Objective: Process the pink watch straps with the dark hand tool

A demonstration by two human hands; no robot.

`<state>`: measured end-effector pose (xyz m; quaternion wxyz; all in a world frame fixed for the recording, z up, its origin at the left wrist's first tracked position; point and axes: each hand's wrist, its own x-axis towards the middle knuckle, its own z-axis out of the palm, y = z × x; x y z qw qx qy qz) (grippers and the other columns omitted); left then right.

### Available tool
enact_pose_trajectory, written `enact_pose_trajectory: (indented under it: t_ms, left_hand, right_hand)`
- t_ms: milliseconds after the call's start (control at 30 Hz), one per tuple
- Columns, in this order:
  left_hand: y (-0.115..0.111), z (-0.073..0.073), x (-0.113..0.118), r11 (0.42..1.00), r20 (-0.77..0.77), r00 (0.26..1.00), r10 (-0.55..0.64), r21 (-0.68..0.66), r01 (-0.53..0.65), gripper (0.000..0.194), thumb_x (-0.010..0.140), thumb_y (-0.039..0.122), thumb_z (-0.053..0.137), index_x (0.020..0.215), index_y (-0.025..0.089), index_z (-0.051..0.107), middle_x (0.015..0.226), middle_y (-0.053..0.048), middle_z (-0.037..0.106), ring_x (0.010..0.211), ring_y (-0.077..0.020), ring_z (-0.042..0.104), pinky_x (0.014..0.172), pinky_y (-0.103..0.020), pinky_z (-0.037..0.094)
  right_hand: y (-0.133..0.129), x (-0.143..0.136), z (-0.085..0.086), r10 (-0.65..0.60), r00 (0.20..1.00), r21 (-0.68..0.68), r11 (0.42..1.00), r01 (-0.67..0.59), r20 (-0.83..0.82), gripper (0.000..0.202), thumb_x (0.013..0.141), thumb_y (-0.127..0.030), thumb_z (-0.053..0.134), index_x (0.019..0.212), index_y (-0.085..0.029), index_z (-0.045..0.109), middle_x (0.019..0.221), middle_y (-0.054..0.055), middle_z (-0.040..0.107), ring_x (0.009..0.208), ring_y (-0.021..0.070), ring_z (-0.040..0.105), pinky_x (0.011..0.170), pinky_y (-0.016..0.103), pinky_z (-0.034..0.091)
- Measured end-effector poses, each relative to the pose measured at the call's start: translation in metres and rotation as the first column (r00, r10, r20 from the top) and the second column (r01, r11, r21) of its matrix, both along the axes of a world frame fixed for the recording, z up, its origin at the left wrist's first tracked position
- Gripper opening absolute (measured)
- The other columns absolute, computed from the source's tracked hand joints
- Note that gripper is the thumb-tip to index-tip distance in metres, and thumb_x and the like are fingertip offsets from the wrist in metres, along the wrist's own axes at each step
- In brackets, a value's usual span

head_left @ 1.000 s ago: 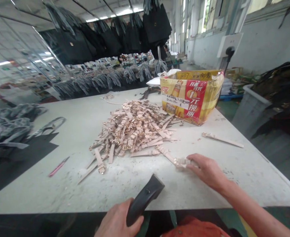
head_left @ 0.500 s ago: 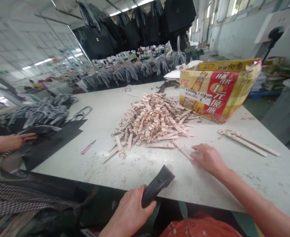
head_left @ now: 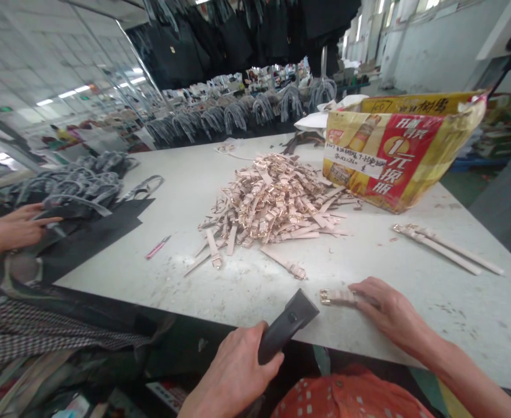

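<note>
Pale pink strap with gold-coloured buckle (head_left: 338,297): right of lower centre, buckle end pointing left, in right hand (head_left: 380,305); right grip closed on it. Left hand (head_left: 247,354), bottom centre, grip closed around black handheld tool with flat, wide head (head_left: 288,325), head just left of buckle. Heap of pale pink buckled straps (head_left: 273,200) mid-frame on whitish tabletop (head_left: 194,290). Two similar straps (head_left: 447,249) at right, near yellow-and-red cardboard box (head_left: 395,159). Pink slim cutter (head_left: 158,248) left of heap. Another person's hands (head_left: 20,226) at left edge, by grey looped handles (head_left: 72,180).
</note>
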<state>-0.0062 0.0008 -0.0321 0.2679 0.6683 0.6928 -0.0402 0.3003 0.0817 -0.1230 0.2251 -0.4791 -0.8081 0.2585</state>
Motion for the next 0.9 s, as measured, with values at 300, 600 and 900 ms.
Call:
enact_pose_trajectory:
  t_ms: [300, 600, 900]
  left_hand:
    - [0.011, 0.006, 0.019, 0.986, -0.098, 0.982, -0.164, -0.022, 0.163, 0.031, 0.082, 0.045, 0.051, 0.099, 0.021, 0.062, 0.091, -0.007, 0.067, 0.092, -0.0281, 0.063, 0.081, -0.036, 0.044]
    - [0.04, 0.02, 0.032, 0.958, -0.105, 0.952, -0.287, -0.024, 0.286, 0.024, 0.082, 0.041, 0.05, 0.089, 0.022, 0.062, 0.087, -0.005, 0.067, 0.083, -0.0243, 0.064, 0.07, -0.031, 0.043]
    - [0.04, 0.019, 0.028, 0.969, -0.074, 0.967, -0.245, -0.062, 0.241, 0.029, 0.08, 0.044, 0.051, 0.09, 0.021, 0.064, 0.089, -0.007, 0.068, 0.082, -0.0246, 0.064, 0.068, -0.031, 0.045]
  right_hand:
    - [-0.016, -0.01, -0.001, 0.039, 0.995, 0.058, 0.998, -0.033, -0.095, 0.016, 0.087, -0.026, 0.058, 0.1, -0.023, 0.067, 0.096, 0.008, 0.063, 0.09, 0.0233, 0.058, 0.077, 0.037, 0.048]
    - [-0.011, -0.013, 0.002, 0.11, 0.982, 0.026, 0.994, -0.107, -0.155, 0.014, 0.086, -0.016, 0.055, 0.093, -0.021, 0.065, 0.091, 0.007, 0.062, 0.088, 0.0215, 0.056, 0.076, 0.035, 0.048]
    - [-0.012, -0.013, 0.006, 0.112, 0.974, -0.004, 0.993, -0.115, -0.198, 0.02, 0.087, -0.018, 0.049, 0.094, -0.02, 0.067, 0.092, 0.008, 0.062, 0.086, 0.0206, 0.059, 0.075, 0.034, 0.05]
